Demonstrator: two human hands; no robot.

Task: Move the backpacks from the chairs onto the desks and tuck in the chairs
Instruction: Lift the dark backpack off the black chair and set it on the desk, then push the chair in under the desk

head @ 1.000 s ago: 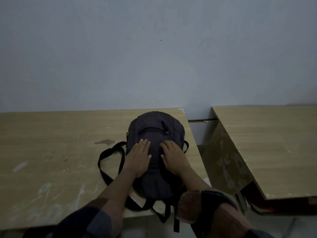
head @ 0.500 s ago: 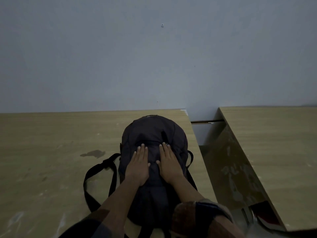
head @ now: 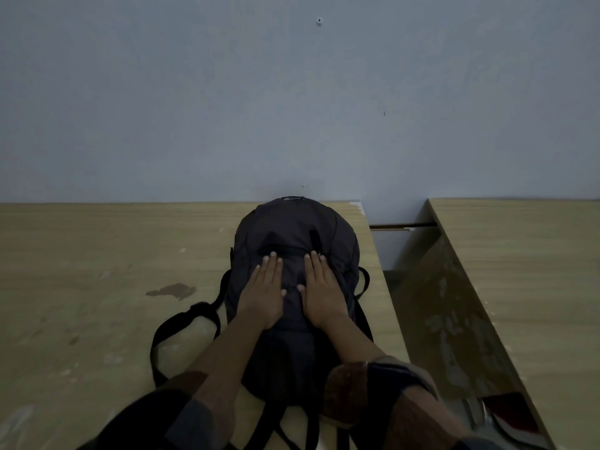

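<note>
A dark backpack [head: 293,233] lies flat on the wooden desk [head: 97,287], its top end at the wall. My left hand [head: 263,292] and my right hand [head: 319,289] press side by side on its front, fingers straight and pointing away from me. A black shoulder strap [head: 181,323] loops out to the left on the desk top. Other straps hang over the near edge between my forearms.
A second wooden desk [head: 526,287] stands to the right across a narrow gap. A red chair part [head: 509,414] with a metal frame shows at the bottom of that gap. A dark stain [head: 172,291] marks the left desk. A plain wall closes the back.
The backpack has slid away from me across the desk until its top reached the wall, both flat hands riding on it. The view has moved closer over the desk.
</note>
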